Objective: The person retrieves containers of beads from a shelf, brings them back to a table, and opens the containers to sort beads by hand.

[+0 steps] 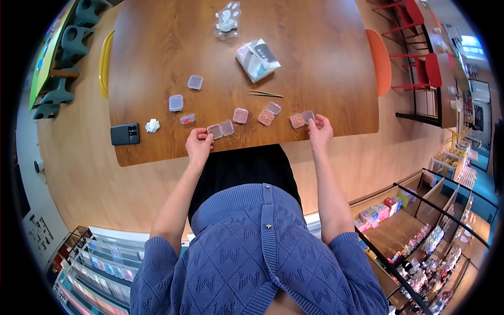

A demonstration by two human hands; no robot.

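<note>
My left hand (199, 145) is at the near table edge, its fingers closed on the left side of an open clear box (214, 131), whose lid (227, 127) lies folded out to the right. On the right, my right hand (320, 131) pinches the raised lid (308, 116) of a box of orange-pink bits (297, 121). Between my hands lie a closed box of pink bits (241, 116) and an open box of orange bits (265, 117) with its lid (273, 108) beside it. Tweezers (265, 94) rest farther back.
A tissue pack (258, 60) and a paw-shaped item (227, 21) lie farther back on the wooden table (325, 63). Leftward are two clear boxes (176, 103) (195, 82), a small box with red content (187, 119), crumpled tissue (152, 125) and a dark phone (125, 134).
</note>
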